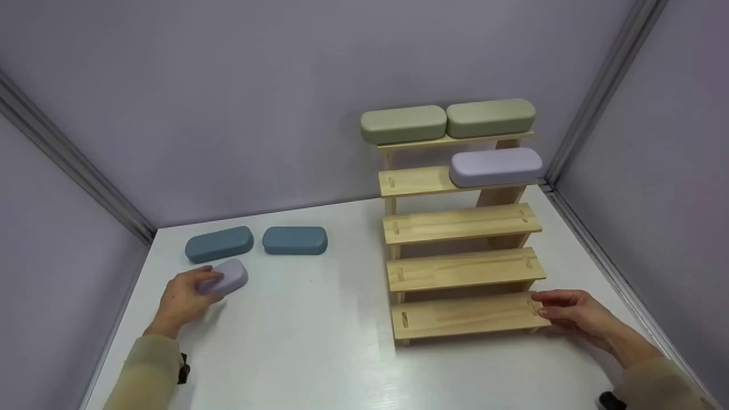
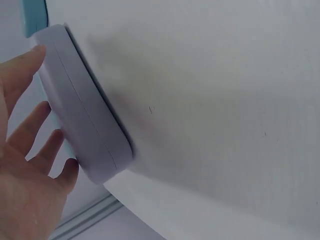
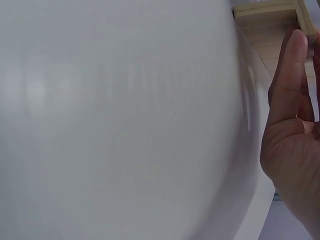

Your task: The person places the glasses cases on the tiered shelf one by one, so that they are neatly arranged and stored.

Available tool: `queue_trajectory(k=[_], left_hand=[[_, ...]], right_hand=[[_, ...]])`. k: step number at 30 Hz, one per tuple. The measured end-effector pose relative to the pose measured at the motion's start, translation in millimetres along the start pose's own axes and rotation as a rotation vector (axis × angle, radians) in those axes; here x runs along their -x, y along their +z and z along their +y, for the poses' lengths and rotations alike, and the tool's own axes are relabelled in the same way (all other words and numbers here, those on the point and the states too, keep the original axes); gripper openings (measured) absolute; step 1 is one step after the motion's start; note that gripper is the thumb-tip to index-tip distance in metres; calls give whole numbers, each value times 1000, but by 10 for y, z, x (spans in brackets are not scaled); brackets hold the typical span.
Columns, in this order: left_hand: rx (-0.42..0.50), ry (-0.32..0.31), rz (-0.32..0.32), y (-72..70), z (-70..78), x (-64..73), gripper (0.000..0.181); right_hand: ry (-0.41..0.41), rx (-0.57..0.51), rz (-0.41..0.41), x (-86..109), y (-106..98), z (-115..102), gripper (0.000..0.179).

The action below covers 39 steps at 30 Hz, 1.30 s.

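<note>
My left hand (image 1: 185, 296) holds a lavender glasses case (image 1: 232, 276) at the left of the table, thumb on the near side and fingers over the far side. In the left wrist view, the case (image 2: 82, 105) shows a thin seam, and the fingertips (image 2: 54, 142) touch its edge. At the right, my right hand (image 1: 586, 319) grips the right end of the lowest step of a wooden tiered stand (image 1: 464, 270). Its thumb (image 3: 296, 55) lies against the wood in the right wrist view. Another lavender case (image 1: 495, 168) rests on the second step from the top.
Two green cases (image 1: 404, 125) sit side by side on the top step. Behind the left hand lie two blue cases, one at the left (image 1: 220, 245) and one to its right (image 1: 295, 241). Grey walls (image 1: 256, 102) enclose the white table (image 1: 296, 336) at the back and sides.
</note>
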<state>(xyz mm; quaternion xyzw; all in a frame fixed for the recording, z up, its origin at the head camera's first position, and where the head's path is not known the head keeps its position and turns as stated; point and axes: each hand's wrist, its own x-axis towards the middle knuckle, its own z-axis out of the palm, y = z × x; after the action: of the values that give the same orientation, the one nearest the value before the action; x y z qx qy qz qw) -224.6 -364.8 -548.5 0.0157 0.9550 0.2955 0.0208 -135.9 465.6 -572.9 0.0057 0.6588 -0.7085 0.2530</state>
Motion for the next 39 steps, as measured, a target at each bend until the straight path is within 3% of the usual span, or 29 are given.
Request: queue_trajectory(k=[7,17,22,30,39], left_hand=[[9,-64,-2,22,-124,-3,50],[-11,-143,18,97,-111,85,59],[-3,-123,27,103,-78,117,57],[32,-57,-2,137,138,90,56],[110,48,10,50,552,74,55]], right_hand=[[7,15,21,-13,7,9,40],[10,20,31,-7,1,31,41],[-18,26,21,-20,-2,28,42],[-28,12,2,-3,-25,29,44],[-38,23,9,-51,-30,53,43]])
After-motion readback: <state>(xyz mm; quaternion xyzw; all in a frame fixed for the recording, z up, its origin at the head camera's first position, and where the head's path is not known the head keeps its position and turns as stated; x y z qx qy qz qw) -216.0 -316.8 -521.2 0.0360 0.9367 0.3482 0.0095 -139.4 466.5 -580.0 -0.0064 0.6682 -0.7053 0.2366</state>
